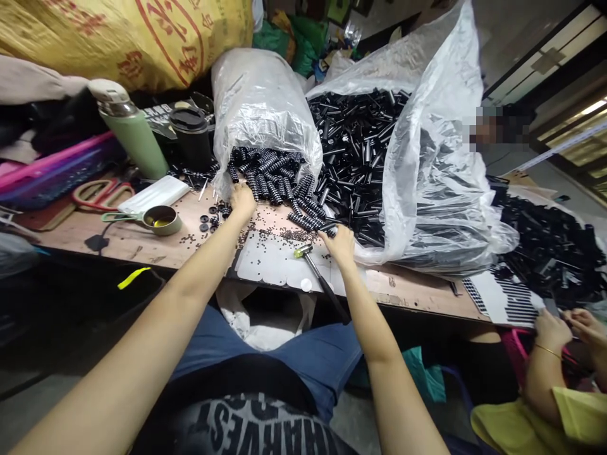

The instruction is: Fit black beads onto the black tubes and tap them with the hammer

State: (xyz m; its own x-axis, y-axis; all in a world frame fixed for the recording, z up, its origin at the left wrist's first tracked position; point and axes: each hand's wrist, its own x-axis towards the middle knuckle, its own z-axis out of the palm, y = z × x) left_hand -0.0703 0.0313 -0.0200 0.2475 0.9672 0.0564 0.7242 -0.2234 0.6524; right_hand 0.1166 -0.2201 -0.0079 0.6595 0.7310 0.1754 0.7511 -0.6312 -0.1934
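Note:
My left hand (243,201) is at the mouth of a clear plastic bag (265,95), its fingers drawn together beside the spilled pile of black ribbed cylinders (270,174). What those fingers grip, if anything, I cannot make out. My right hand (340,245) is closed on a smooth black tube (328,227) at the right end of the ribbed pile. A small hammer (317,273) with a yellow-green head lies just left of my right hand, its dark handle reaching past the table edge. Many tiny dark rings (294,235) are scattered between my hands, some over a white sheet (265,260).
A large open plastic bag (403,189) full of black tubes stands right. On the left are a green flask (133,133), black cup (190,133), red-handled scissors (102,193) and small pan (162,221). A co-worker's hands (554,332) work at far right.

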